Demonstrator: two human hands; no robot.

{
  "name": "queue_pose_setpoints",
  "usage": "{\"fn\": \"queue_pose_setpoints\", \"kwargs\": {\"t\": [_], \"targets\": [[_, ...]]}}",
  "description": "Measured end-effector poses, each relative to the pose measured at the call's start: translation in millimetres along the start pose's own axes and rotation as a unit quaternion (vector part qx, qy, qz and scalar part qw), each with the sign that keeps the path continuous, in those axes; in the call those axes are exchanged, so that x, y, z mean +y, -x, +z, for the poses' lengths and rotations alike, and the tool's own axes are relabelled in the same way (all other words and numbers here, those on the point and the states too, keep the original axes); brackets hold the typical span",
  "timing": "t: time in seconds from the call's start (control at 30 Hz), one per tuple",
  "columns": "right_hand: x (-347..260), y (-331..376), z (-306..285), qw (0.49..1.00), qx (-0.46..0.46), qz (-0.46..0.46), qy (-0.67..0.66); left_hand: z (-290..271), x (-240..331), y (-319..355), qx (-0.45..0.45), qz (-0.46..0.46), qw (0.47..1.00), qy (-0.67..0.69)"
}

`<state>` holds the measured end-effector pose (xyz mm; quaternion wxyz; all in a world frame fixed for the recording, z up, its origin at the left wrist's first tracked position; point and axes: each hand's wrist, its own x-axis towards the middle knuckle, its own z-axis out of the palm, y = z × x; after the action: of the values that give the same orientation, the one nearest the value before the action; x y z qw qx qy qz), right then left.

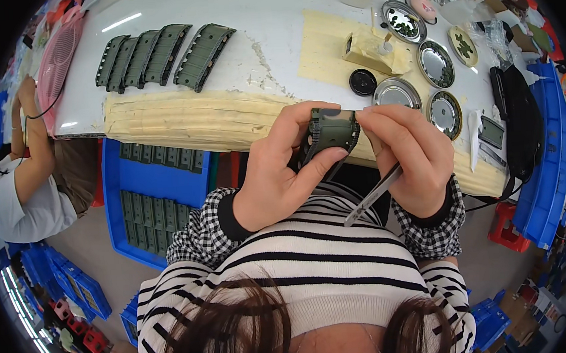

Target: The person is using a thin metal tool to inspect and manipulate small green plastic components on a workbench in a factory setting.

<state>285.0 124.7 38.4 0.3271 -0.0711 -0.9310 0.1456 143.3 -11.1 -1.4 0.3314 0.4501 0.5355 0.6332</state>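
Observation:
My left hand (pixel 273 170) grips a dark green curved plastic part (pixel 334 133) with ridged, track-like edges, just off the table's near edge. Its thumb lies across the near side, while the other fingers wrap behind and are partly hidden. At the part's right edge, my right hand (pixel 418 150) has its thumb and fingertips pressed together; any small piece between them is too small to make out. Metal tweezers (pixel 371 198) are tucked in the same right hand, their free end slanting down toward my striped top.
Similar green parts (pixel 201 56) stand in a row on the white table. Below, a blue bin (pixel 116 217) holds more. Round metal dishes (pixel 437 64) with small green pieces, a tape-covered block (pixel 373 53) and a black lid (pixel 363 82) lie right. Another person (pixel 25 201) sits left.

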Motion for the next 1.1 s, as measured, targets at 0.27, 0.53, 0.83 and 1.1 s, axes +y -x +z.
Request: {"fn": "queue_pose_setpoints", "kwargs": {"t": [0.27, 0.53, 0.83, 1.1], "targets": [[3.2, 10.3, -0.5, 0.996, 0.0, 0.044, -0.071, 1.0, 3.7, -3.8, -0.037, -0.057, 0.997, 0.031], [-2.6, 9.0, -8.7, 0.975, 0.041, 0.154, -0.154, 1.8, 1.6, -8.7, -0.053, -0.066, 0.995, 0.048], [29.7, 38.7, -48.2, 0.944, 0.151, 0.283, -0.075, 0.5, -1.5, -6.0, -0.045, -0.107, 0.987, 0.108], [-12.6, 15.9, -24.8, 0.984, 0.053, 0.156, -0.074, 11.3, 4.4, -7.8, -0.039, -0.045, 0.997, 0.041]]}}
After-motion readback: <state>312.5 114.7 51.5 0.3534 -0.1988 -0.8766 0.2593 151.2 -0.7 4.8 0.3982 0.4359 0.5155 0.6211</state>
